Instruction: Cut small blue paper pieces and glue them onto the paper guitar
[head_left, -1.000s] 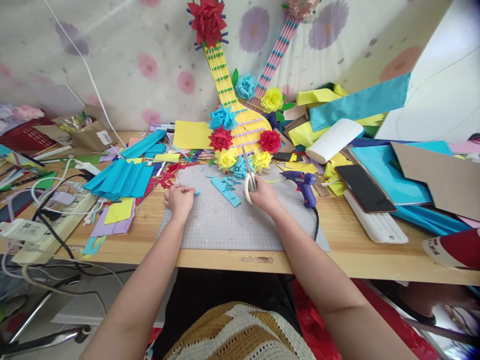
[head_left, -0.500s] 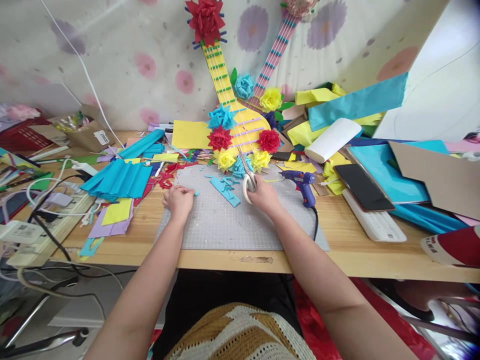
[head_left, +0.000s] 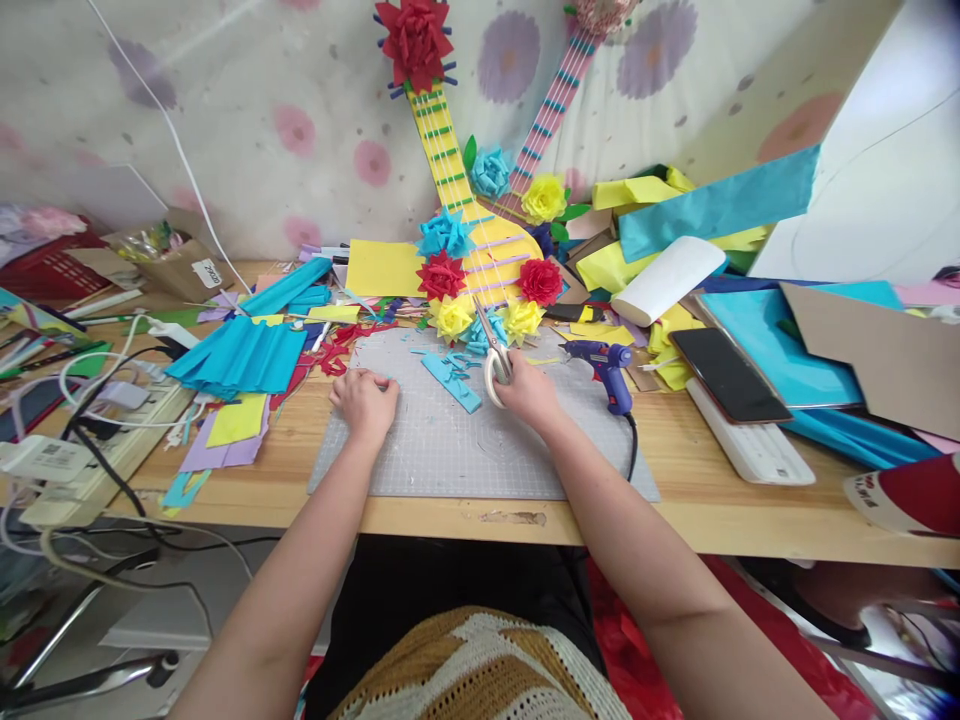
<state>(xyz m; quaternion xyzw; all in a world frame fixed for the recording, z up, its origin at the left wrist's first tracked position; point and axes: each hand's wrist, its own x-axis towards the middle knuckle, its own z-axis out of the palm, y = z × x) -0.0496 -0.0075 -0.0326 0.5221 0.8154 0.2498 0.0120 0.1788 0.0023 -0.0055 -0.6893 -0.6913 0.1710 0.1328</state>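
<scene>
- Right hand [head_left: 529, 385] closed around the handles of the scissors [head_left: 493, 343], which point forward, out ahead of the grip!
- Just left of that grip, the blue paper strip [head_left: 448, 382] lies on the grey cutting mat [head_left: 450, 460], between the hands, touching neither.
- Left hand [head_left: 365, 403], fingers curled at the mat's left side; can't tell whether anything's pinched inside.
- Right of the scissors grip: the glue gun [head_left: 613, 372], untouched.

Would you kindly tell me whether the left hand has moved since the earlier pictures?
Yes, slightly: the left hand has shifted rightward, nearer the blue paper strip on the grey mat.
</scene>
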